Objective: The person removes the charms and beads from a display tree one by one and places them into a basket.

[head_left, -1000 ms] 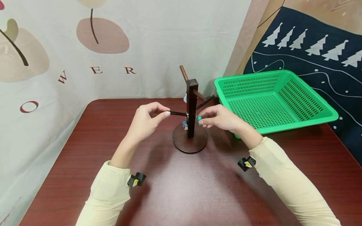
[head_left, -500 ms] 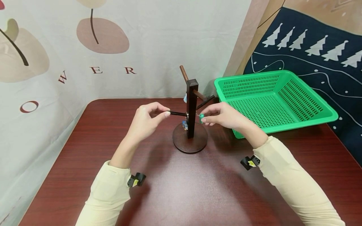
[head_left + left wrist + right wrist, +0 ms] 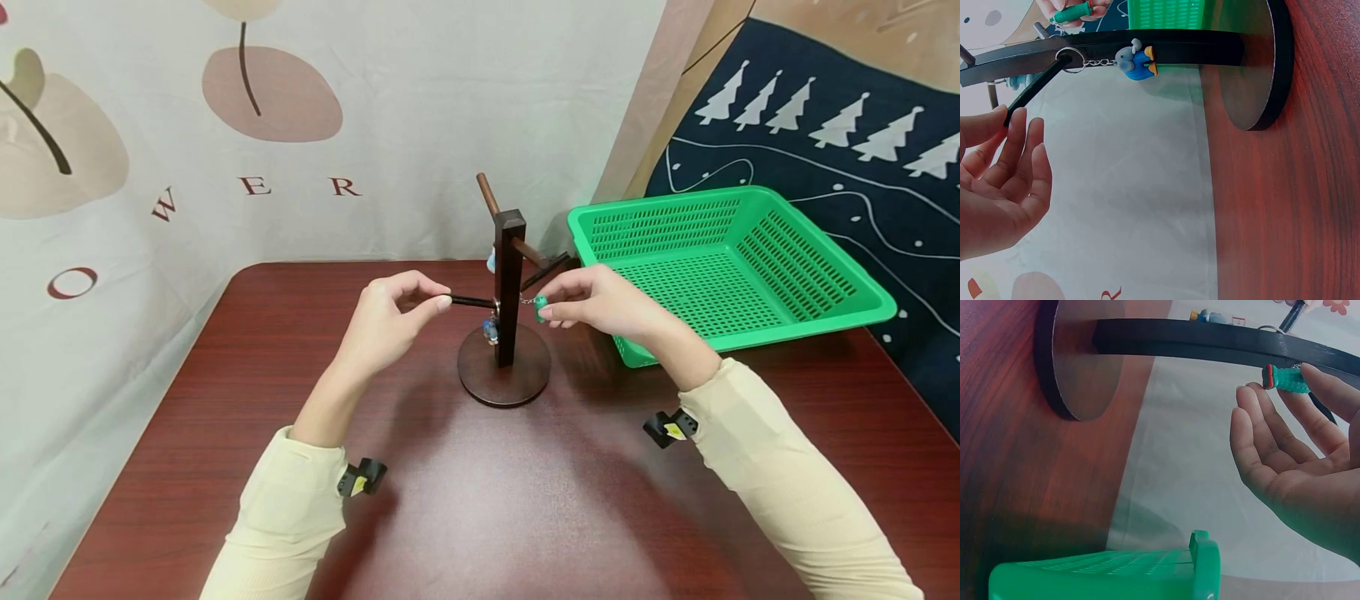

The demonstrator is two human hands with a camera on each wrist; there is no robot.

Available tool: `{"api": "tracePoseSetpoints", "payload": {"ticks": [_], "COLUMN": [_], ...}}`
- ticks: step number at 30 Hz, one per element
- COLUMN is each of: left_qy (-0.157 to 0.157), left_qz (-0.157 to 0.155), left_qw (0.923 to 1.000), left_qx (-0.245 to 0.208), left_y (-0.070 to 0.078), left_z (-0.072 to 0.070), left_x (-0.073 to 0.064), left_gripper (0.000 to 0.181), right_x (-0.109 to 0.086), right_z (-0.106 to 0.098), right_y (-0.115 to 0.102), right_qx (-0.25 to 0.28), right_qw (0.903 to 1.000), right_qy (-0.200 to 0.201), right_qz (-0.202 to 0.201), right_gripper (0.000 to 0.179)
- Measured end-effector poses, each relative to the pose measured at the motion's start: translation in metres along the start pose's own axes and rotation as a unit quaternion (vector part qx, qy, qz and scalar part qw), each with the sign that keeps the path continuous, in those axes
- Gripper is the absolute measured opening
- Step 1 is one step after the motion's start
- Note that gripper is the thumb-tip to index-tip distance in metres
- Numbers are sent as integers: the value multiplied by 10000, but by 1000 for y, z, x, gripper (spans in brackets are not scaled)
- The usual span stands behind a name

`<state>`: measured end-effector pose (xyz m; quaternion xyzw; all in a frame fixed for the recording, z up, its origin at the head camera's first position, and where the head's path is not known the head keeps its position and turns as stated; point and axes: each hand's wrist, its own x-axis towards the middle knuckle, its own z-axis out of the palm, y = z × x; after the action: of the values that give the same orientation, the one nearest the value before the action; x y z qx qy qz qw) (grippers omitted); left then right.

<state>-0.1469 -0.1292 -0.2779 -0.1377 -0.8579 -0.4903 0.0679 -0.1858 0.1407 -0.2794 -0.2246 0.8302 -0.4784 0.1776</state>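
Observation:
A dark wooden stand (image 3: 509, 287) with a round base and several pegs stands on the table. Thumb and fingertips of my left hand (image 3: 386, 325) pinch the end of its black left peg (image 3: 1038, 87). From that peg, close to the post, a blue figure keychain (image 3: 1137, 62) hangs by its metal ring. Right of the post, my right hand (image 3: 600, 304) pinches a green keychain (image 3: 1291, 380) with a red edge at one end. Its chain stretches back toward the stand; where its ring sits is hard to make out. A light blue trinket (image 3: 491, 260) shows partly behind the post.
A green plastic basket (image 3: 757, 342) sits at the right, right behind my right hand. Its near left corner is close to the stand. Brown upper pegs (image 3: 487, 193) jut out above my hands. A pale printed cloth (image 3: 420, 208) hangs behind the table (image 3: 480, 517).
My right hand has shifted a little to the right and up, drawing the green keychain away from the post, and more of its chain shows. My left hand stays on the peg.

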Motion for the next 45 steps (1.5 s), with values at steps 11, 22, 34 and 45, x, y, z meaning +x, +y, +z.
{"api": "tracePoseSetpoints", "payload": {"ticks": [11, 22, 34, 45], "left_qy": [18, 15, 18, -12], "left_qz": [47, 60, 71, 25], "left_qw": [10000, 10000, 10000, 10000], "left_qx": [14, -5, -18, -29], "left_y": [0, 0, 0, 1], "left_z": [0, 0, 1, 0], "left_x": [0, 0, 0, 0], "left_gripper": [7, 7, 7, 8], "right_x": [-1, -4, -5, -8], "right_z": [-6, -13, -17, -20], "right_y": [-2, -4, -4, -7], "right_qx": [-117, -181, -159, -94], "right_qw": [9999, 9997, 9995, 9995], "right_qy": [39, 153, 238, 290], "right_qz": [-70, -103, -135, 6], "right_gripper": [21, 20, 21, 23]}}
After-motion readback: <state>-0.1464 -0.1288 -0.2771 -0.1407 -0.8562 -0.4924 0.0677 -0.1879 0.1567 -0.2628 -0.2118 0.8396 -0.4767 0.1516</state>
